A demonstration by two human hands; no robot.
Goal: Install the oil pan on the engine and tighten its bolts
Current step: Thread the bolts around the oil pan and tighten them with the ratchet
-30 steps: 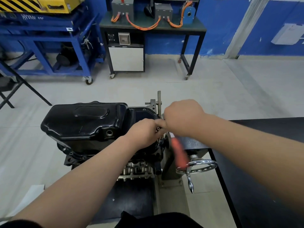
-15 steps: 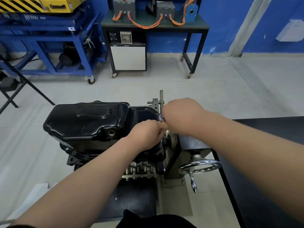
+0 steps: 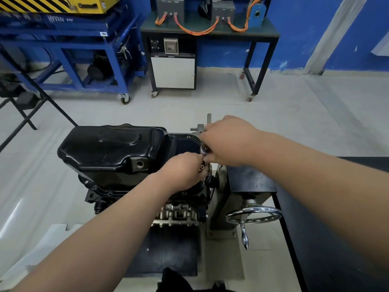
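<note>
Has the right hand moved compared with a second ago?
Yes, slightly. The right hand has shifted away from the person and now overlaps the upright metal post beside the oil pan; earlier it sat just short of it.

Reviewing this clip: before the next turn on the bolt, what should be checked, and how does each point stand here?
1. The oil pan sits on the engine: ok, it lies on top and its near flange looks flush.
2. The socket tool is on a bolt: cannot tell, the hands hide the bolt.
3. The right hand grips the socket tool: ok, its fingers curl round it at the pan's right end.
4. The left hand steadies the tool: cannot tell, its curled fingers meet it but hide what they hold.
5. The handwheel is untouched: ok, no hand is on it.
</note>
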